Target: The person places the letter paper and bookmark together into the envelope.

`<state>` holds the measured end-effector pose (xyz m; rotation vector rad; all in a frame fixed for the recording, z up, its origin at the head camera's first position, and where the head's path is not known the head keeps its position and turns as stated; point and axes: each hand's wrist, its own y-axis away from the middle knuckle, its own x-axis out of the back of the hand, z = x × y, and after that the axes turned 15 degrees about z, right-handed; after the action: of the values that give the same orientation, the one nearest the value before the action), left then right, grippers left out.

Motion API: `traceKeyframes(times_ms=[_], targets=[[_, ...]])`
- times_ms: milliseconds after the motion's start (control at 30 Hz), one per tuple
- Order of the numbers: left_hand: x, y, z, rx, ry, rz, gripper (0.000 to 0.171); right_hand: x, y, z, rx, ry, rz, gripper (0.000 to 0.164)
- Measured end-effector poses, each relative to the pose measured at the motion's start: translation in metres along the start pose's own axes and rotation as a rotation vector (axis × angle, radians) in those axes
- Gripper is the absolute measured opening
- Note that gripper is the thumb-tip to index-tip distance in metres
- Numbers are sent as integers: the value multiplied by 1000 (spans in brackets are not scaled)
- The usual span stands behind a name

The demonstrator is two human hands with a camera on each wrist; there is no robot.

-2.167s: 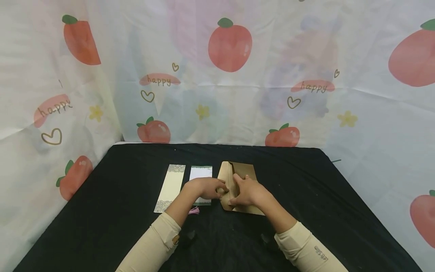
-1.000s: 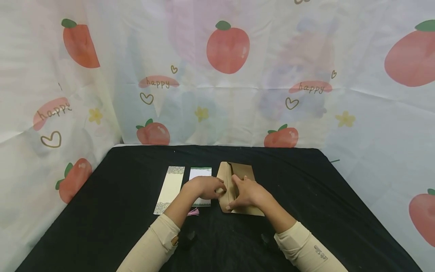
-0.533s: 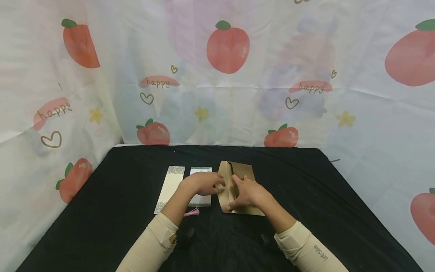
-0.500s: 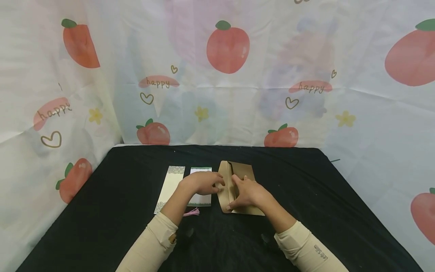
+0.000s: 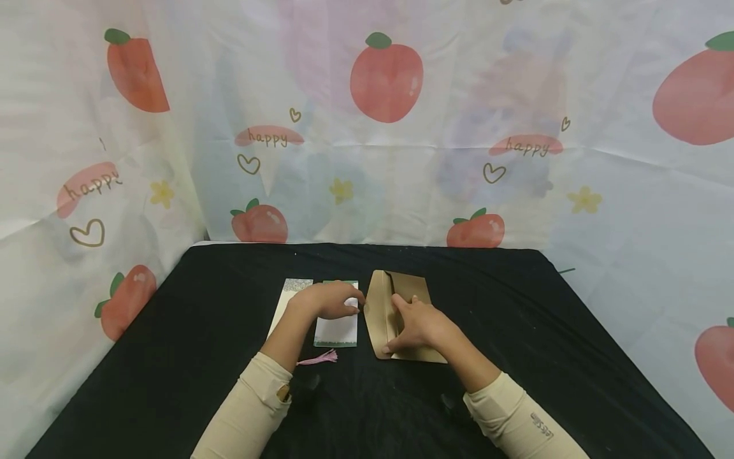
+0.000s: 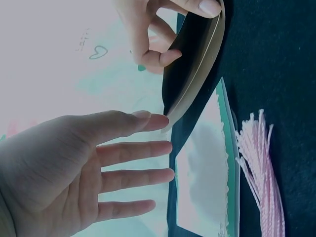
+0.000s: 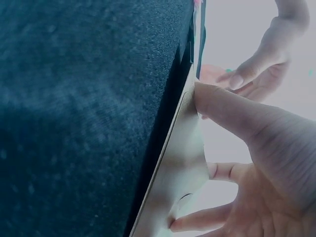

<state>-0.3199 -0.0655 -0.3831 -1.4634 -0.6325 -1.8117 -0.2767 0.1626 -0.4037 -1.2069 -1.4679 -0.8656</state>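
Note:
In the head view my left hand (image 5: 334, 299) hovers over a white card (image 5: 336, 333) with green borders. Its fingers look straight and spread in the left wrist view, and nothing is between them. The fingertips come near the left edge of a brown paper envelope (image 5: 377, 319). My right hand (image 5: 423, 326) holds that envelope on the table, thumb at the near end of the flap and bent fingers farther back on the paper. The envelope's mouth gapes, dark inside, in the left wrist view. Part of the envelope's body is hidden under the right hand.
A cream card (image 5: 280, 312) with a lace-patterned border lies left of the white card, partly behind my left forearm. A pink tassel (image 5: 320, 358) lies in front of the cards. Black cloth (image 5: 504, 319) covers the table; a fruit-print curtain (image 5: 321, 76) stands behind.
My left hand has lifted off the envelope's left side and moved left and back over the white card, its fingers straighter. My right hand and the envelope have hardly moved.

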Motion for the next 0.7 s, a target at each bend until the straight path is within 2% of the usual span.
traceKeyframes(times_ms=[267,367,700], targets=[[3,3,-10,46,41,26,31,-1,1,0,3,-5,4,96],[3,4,-14,68,30,38,29,-1,1,0,5,-7,9,97],[5,11,-31,244,-2,117,28,0,4,-1,8,-17,19,95]])
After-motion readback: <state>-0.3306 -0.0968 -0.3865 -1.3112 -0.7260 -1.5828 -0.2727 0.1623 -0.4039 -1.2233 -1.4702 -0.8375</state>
